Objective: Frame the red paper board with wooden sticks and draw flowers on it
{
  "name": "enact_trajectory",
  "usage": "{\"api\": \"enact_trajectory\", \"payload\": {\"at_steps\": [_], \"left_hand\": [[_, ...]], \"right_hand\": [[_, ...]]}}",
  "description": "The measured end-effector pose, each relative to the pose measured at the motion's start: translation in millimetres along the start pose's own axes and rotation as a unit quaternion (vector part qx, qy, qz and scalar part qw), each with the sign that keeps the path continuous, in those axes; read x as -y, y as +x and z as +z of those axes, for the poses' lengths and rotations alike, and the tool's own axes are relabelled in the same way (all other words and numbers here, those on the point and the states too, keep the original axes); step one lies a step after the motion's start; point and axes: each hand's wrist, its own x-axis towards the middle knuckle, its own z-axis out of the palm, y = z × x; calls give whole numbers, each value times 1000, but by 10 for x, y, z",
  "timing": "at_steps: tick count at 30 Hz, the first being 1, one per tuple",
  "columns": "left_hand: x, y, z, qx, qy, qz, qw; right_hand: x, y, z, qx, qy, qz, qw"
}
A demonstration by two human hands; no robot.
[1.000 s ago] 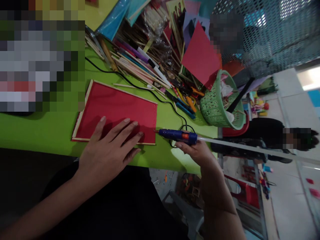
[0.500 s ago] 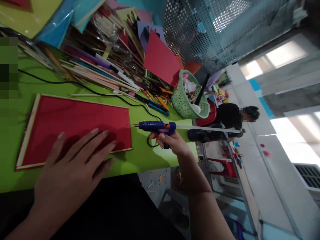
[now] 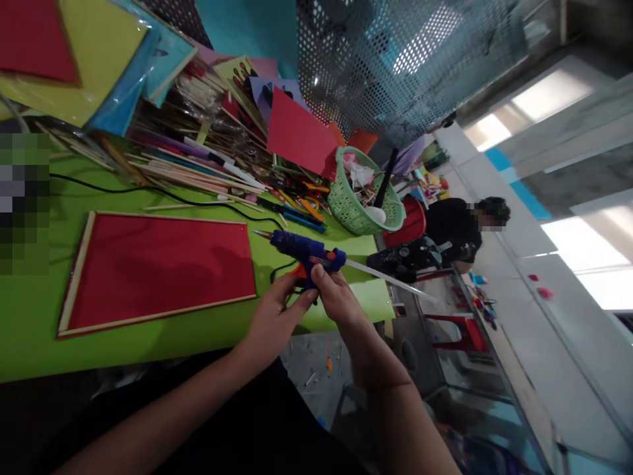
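A blue hot glue gun (image 3: 301, 249) with an orange trigger is held over the table, its metal nozzle pointing left. A long translucent glue stick (image 3: 390, 277) sticks out of its back. My right hand (image 3: 339, 293) is wrapped round the handle, thumb on the near side. My left hand (image 3: 277, 316) is closed at the handle and trigger from the other side, its fingertips partly hidden. Left of the nozzle lies a red rectangular panel (image 3: 163, 270), flat on the table, with thin wooden sticks along its edges. Neither hand touches the panel.
The green tabletop (image 3: 30, 349) holds a pile of wooden sticks (image 3: 182, 171), pens and coloured paper along the back. A black cord (image 3: 198, 201) crosses behind the panel. A green basket (image 3: 346, 198) stands at the right end. A person in black (image 3: 452, 224) sits beyond.
My left hand has lifted off the red panel and moved right to the glue gun. The gun has tilted, its nozzle a little higher and its back end lower.
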Motion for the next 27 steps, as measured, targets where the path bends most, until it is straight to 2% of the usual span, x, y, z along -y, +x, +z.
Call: {"api": "enact_trajectory", "payload": {"at_steps": [5,8,11,14,21,27], "left_hand": [[17,-12,14,5,-24,-5,1000],[24,-22,8,1,-32,-10,999],[50,-14,6,-2,-35,-17,999],[82,-11,-1,-5,-34,-23,999],[138,-10,-45,-19,-26,-38,999],[173,3,-54,-21,-33,-47,998]], "right_hand": [[4,-77,-84,5,4,-33,999],[-32,-139,-167,-101,19,-108,989],[-46,-189,-234,-238,39,-168,956],[-37,-191,-252,-311,65,-190,929],[-40,-120,-187,-302,120,-208,923],[-49,-107,-157,-307,143,-192,921]]}}
